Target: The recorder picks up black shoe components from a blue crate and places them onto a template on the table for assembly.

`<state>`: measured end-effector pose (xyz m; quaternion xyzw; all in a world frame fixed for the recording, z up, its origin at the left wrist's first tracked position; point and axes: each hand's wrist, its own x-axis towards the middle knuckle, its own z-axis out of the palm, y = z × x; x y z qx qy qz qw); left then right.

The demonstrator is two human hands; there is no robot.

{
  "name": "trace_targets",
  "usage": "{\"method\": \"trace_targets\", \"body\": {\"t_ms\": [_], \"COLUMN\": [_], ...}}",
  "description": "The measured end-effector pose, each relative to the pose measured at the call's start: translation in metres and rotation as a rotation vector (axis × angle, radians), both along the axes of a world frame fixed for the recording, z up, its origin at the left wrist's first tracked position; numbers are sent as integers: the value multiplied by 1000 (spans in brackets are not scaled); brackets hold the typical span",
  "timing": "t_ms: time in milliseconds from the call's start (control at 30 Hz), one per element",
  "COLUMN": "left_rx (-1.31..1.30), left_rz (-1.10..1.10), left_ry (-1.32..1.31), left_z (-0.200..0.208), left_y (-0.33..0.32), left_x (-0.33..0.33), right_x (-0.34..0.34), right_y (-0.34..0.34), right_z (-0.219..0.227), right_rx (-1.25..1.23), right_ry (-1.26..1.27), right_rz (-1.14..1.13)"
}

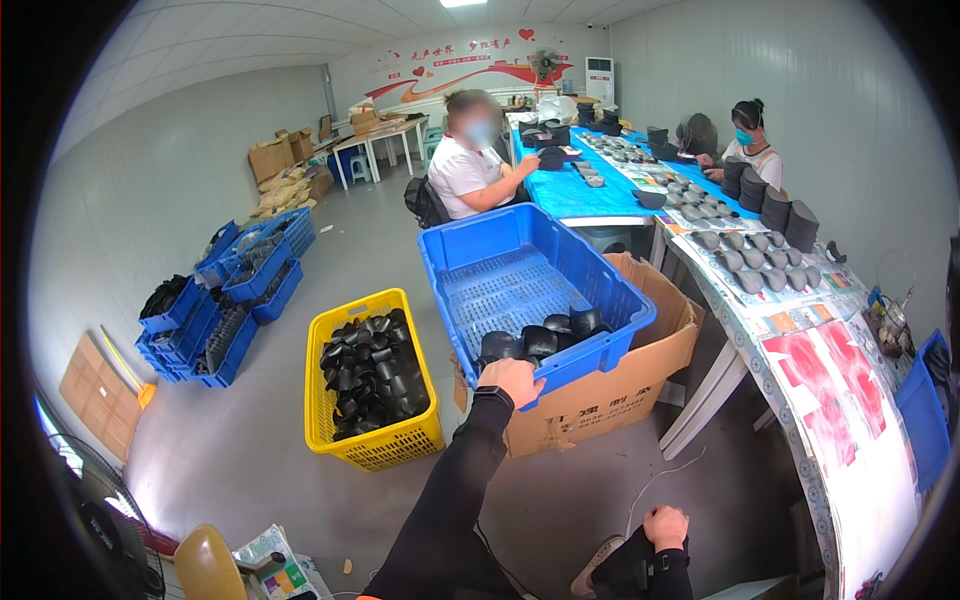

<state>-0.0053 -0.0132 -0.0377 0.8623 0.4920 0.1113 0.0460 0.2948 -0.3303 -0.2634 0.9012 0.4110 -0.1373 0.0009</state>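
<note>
My left hand (512, 381), with a dark band at the wrist, is closed over the near rim of a blue plastic crate (630, 338). Just beyond its fingers, several black curved pieces (540, 341) lie in the crate's near end; the far part shows its bare perforated bottom. The crate rests tilted on an open cardboard box (585, 412). Low in the picture my right hand (665, 527) rests at my dark-clothed knee, fingers curled in, with nothing visible in it.
A yellow basket (425, 432) full of black pieces stands left of the box. Stacked blue crates (225, 340) are farther left. At right runs a long table (790, 320) with rows of grey cup-shaped pieces (752, 258). Two people (470, 170) (757, 150) sit there.
</note>
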Motion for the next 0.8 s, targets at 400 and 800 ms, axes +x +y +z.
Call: {"method": "trace_targets", "body": {"t_ms": [400,800], "left_rx": [-3,-4], "left_rz": [0,-7], "left_ry": [3,7], "left_z": [2,5], "left_y": [-1,-3], "left_x": [0,0], "right_x": [0,0], "right_y": [0,1], "right_z": [-1,3], "right_rx": [0,-27], "right_ry": [8,36], "right_rz": [-6,-7]}}
